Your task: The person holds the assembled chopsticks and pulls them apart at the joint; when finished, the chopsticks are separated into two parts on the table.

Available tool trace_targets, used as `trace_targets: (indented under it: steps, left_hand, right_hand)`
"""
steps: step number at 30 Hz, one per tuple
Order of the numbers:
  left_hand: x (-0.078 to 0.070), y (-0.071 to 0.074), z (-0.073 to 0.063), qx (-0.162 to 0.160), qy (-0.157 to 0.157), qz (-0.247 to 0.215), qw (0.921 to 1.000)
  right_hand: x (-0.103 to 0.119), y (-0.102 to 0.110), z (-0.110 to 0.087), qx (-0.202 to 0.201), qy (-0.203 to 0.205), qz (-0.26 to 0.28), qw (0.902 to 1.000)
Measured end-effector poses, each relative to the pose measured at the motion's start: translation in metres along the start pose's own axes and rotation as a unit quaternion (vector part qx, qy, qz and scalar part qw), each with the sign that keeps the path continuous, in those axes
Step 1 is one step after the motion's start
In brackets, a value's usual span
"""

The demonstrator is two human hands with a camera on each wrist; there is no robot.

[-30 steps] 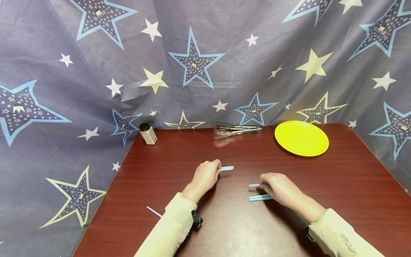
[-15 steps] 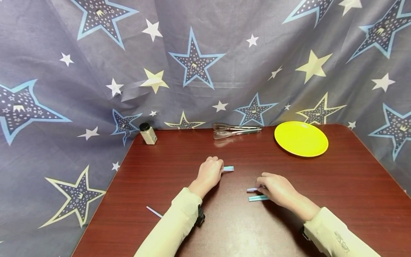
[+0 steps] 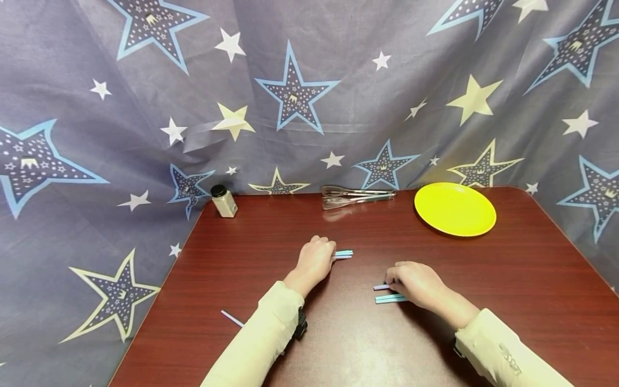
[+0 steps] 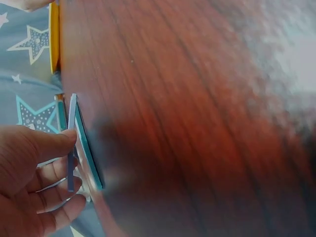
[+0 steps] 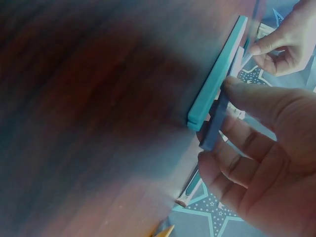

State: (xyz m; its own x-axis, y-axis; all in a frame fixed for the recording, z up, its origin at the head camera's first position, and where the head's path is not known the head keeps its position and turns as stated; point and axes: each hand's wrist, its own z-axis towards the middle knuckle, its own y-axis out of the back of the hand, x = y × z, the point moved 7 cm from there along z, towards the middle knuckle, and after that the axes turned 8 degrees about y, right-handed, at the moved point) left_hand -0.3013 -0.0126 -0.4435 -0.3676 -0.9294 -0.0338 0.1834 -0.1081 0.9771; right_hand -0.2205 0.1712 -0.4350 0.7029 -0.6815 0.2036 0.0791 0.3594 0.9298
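My left hand point(image 3: 315, 263) pinches a slim purple stick point(image 4: 70, 168) between thumb and fingers, low over the table. A teal stick point(image 4: 90, 153) lies close beside it, and their ends point(image 3: 344, 254) show past my fingers in the head view. My right hand point(image 3: 418, 282) pinches another purple stick point(image 5: 214, 126), its left end poking out. Just in front of that one lies a teal stick point(image 5: 217, 79), flat-sided like a bag-sealing clip. Part of each stick is hidden by my hands. One more purple stick point(image 3: 232, 318) lies left of my left forearm.
A yellow plate point(image 3: 454, 209) is at the back right of the brown table point(image 3: 271, 231). Clear-headed metal tongs point(image 3: 358, 198) lie along the back edge. A black-capped jar point(image 3: 224, 202) stands at the back left. Behind hangs a star-patterned grey cloth point(image 3: 338, 32).
My right hand has brought its purple stick down and nearer to the teal one. My left hand has shifted slightly right. Over the last half second both hands have barely moved.
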Motion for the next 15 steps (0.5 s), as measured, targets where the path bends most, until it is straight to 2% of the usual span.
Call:
trace_targets:
  steps: [15]
  left_hand:
    - [-0.0008, -0.0026, 0.0014, -0.009, -0.003, 0.013, 0.9999]
  right_hand:
    - [-0.0026, -0.0016, -0.0008, 0.007, 0.002, 0.008, 0.9999]
